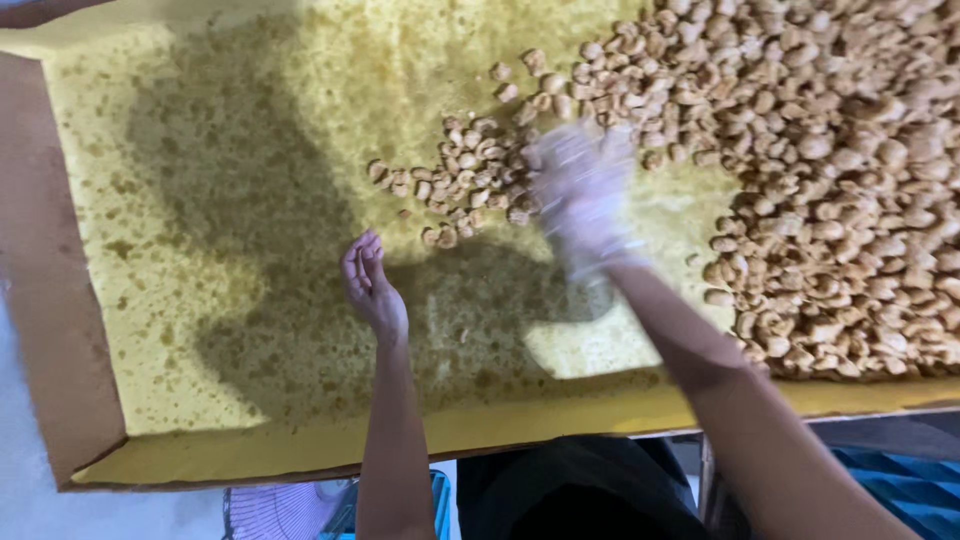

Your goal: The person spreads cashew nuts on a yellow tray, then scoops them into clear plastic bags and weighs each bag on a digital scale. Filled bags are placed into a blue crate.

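Note:
A wide shallow tray [300, 450] lined with oil-stained yellow paper lies below me. A big heap of small tan fried pieces [850, 170] covers its right side, and a smaller loose cluster [460, 175] lies near the middle. My right hand [582, 195], in a thin clear glove and blurred by motion, sits over the edge of that cluster. My bare left hand [372, 285] hovers above the stained paper just below the cluster, fingers curled loosely together, and I see nothing held in it.
The tray has a brown cardboard wall [50, 300] on the left and a yellow front rim. Below the rim are a blue crate [900, 490], a dark garment [580, 490] and a pale patterned object [280, 510].

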